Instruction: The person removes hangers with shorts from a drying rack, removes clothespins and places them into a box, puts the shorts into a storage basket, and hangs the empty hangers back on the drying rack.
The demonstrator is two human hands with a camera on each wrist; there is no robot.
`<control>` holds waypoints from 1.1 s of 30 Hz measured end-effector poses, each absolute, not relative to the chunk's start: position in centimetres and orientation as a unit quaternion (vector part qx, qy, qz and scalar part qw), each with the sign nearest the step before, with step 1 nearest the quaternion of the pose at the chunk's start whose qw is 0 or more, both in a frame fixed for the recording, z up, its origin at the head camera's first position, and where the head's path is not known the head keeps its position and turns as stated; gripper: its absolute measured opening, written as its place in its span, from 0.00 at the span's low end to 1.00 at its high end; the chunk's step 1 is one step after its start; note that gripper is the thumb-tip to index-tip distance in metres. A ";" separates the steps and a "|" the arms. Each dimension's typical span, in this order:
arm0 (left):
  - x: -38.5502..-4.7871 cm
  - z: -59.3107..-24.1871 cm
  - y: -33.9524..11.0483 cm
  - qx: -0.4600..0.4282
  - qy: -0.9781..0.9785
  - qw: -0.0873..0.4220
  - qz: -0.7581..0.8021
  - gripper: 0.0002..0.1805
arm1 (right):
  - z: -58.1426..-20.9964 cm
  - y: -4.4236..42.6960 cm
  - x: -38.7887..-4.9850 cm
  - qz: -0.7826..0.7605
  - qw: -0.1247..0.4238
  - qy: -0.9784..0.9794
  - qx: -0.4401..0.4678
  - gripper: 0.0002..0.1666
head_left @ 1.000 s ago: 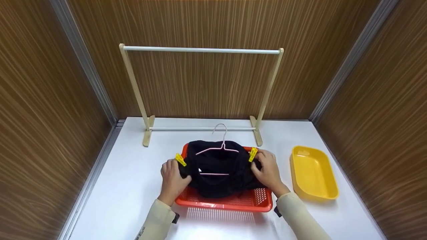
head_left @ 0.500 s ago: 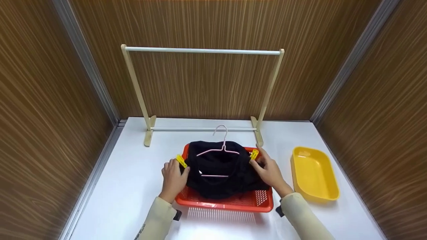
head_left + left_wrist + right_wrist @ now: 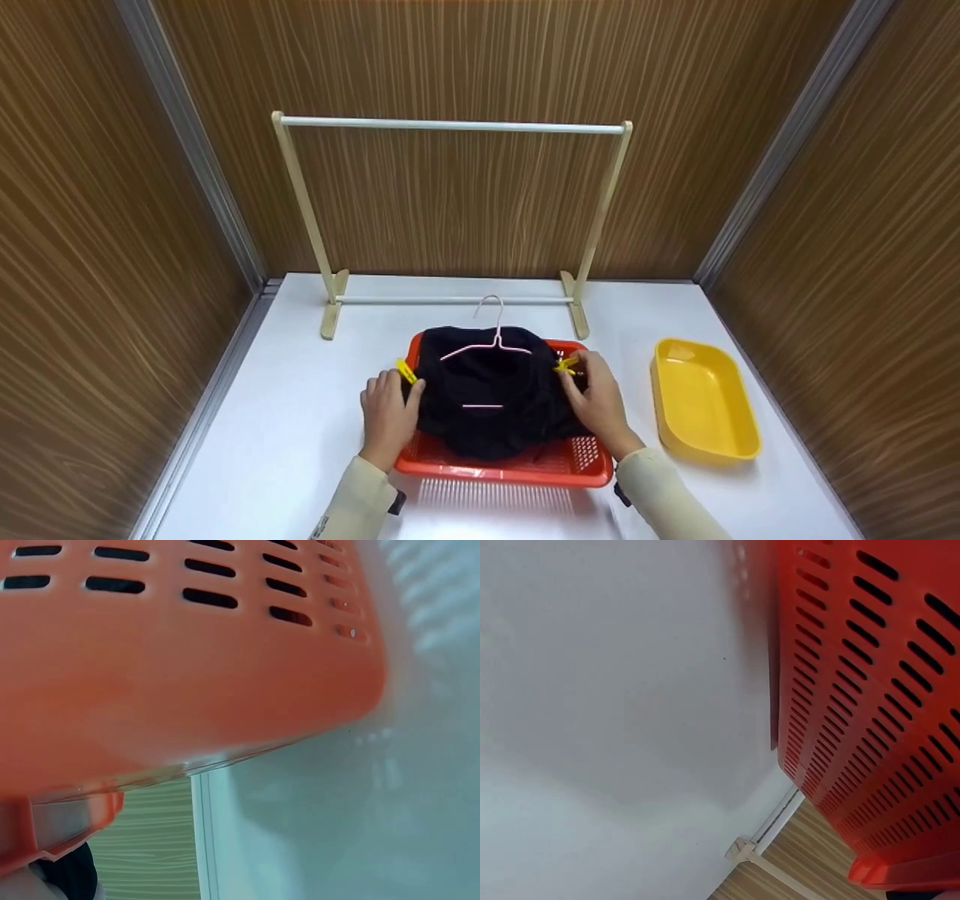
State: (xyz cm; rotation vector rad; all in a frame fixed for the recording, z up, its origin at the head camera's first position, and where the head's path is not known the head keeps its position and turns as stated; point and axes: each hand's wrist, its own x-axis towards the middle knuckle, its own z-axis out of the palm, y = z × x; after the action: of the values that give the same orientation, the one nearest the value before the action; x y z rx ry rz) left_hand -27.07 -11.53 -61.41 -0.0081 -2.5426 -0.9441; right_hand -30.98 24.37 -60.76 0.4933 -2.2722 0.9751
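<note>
Three wood-grained walls [image 3: 450, 217], metal corner strips [image 3: 196, 142], white tabletop [image 3: 300, 405], black garment [image 3: 480, 439]

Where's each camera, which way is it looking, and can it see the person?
Head: worn on the head, facing forward and down at the black garment over the red basket; left hand, right hand and both sleeves show.
Left wrist: on that wrist, close up on the basket's slotted outer side; a pale sliver at lower left may be the hand.
Right wrist: on that wrist, looking along the basket's other side toward the rack's foot; no hand shows.
Both wrist views share the basket and white table.
</note>
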 end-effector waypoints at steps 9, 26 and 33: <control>-27.2 -61.1 -11.6 -0.007 -0.914 0.229 -0.335 0.17 | -60.2 24.3 -31.2 0.373 0.270 -0.876 0.145 0.17; -26.7 -61.6 -11.5 0.010 -0.918 0.215 -0.333 0.17 | -60.8 24.4 -31.2 0.373 0.251 -0.883 0.132 0.14; -27.0 -61.6 -11.8 0.002 -0.917 0.219 -0.333 0.16 | -60.8 24.2 -31.5 0.381 0.249 -0.880 0.136 0.11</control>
State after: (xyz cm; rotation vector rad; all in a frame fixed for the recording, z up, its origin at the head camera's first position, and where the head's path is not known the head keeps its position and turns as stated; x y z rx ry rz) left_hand -27.04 -11.77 -61.63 0.0046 -2.5376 -0.9214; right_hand -31.50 24.24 -60.75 0.3693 -2.3972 1.0381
